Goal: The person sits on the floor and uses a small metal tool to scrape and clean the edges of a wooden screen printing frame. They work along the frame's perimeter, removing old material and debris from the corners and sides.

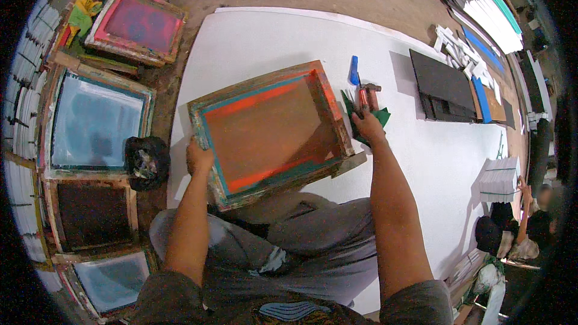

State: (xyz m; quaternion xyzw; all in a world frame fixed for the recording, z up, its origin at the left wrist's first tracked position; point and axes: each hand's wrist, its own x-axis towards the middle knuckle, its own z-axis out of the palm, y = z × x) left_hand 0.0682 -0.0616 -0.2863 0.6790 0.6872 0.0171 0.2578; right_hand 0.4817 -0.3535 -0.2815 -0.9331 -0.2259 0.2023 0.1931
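Observation:
A wooden screen-printing frame (327, 96) with blue tape and orange-red ink along its mesh is tilted above my lap. My left hand (199, 155) is closed around its left side. My right hand (368, 126) is just past the frame's right side, fingers curled down over a small heap of tools. A dark green cloth (381, 117) and a red-handled tool (363, 97) lie against those fingers; exactly what they grip is hidden. Beside the tool is a brown, hammer-like head (373, 88). A blue piece (354, 70) lies just beyond.
A white sheet (265, 36) lies under my work. More screen frames (147, 99) line the left, with a black bag (147, 164) beside them. Black panels (442, 84), a tied white stack (500, 179) and another person's arm (525, 204) are at the right.

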